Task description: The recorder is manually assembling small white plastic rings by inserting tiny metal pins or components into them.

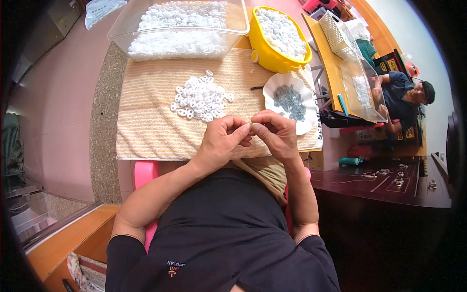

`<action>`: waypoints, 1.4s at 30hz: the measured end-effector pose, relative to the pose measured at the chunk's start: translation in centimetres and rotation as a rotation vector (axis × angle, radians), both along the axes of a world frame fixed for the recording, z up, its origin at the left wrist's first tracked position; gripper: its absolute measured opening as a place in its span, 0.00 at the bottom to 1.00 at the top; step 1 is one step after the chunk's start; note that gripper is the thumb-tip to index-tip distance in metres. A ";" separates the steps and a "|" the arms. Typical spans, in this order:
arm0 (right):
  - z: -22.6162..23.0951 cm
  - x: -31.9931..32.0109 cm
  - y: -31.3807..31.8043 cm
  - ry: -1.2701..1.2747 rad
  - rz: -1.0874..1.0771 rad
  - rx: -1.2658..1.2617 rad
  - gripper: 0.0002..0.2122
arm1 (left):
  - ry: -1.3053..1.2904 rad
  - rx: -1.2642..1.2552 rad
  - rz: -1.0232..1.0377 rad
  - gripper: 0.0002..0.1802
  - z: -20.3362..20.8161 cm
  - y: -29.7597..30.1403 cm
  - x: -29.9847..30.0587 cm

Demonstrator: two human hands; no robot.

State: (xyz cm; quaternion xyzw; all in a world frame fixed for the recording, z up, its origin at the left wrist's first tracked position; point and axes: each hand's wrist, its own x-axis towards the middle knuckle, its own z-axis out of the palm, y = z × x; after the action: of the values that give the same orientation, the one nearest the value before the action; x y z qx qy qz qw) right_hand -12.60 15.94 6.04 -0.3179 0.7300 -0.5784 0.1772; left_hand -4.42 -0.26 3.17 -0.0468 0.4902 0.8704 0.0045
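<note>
My left hand (219, 142) and my right hand (279, 137) meet fingertip to fingertip above the near part of a striped towel (146, 134). Both are closed in a pinch; whatever sits between the fingers is too small to make out. Just beyond my left hand lies a loose pile of white oval plastic pieces with holes (198, 100). Right behind my right hand, a white wavy-rimmed plate (304, 126) holds many tiny grey pieces (290, 101). A short black stick (256, 88) rests beside the plate's left edge.
At the far edge stand a clear bin (238, 36) and a yellow tub (265, 57), both filled with white pieces. Another person (403, 92) works at a wooden table (335, 73) to the right. A dark tabletop (350, 182) with metal bits lies nearer.
</note>
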 end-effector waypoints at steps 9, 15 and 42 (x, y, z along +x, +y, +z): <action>0.0 0.6 -0.5 -0.105 -0.085 -0.039 0.05 | 0.044 -0.091 0.069 0.10 -0.4 0.1 0.0; -0.4 -0.1 0.2 0.086 -0.171 0.053 0.05 | 0.002 -0.101 0.099 0.10 -0.1 -0.1 -0.1; -0.2 0.2 -1.0 0.102 -0.008 -0.008 0.03 | 0.012 -0.047 0.041 0.11 -0.3 -0.2 -0.2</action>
State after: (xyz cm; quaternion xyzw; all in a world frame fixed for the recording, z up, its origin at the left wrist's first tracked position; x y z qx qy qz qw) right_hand -12.36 14.90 5.86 -0.3448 0.7371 -0.5651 0.1359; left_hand -4.57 -0.43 2.89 -0.0515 0.5094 0.8588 -0.0175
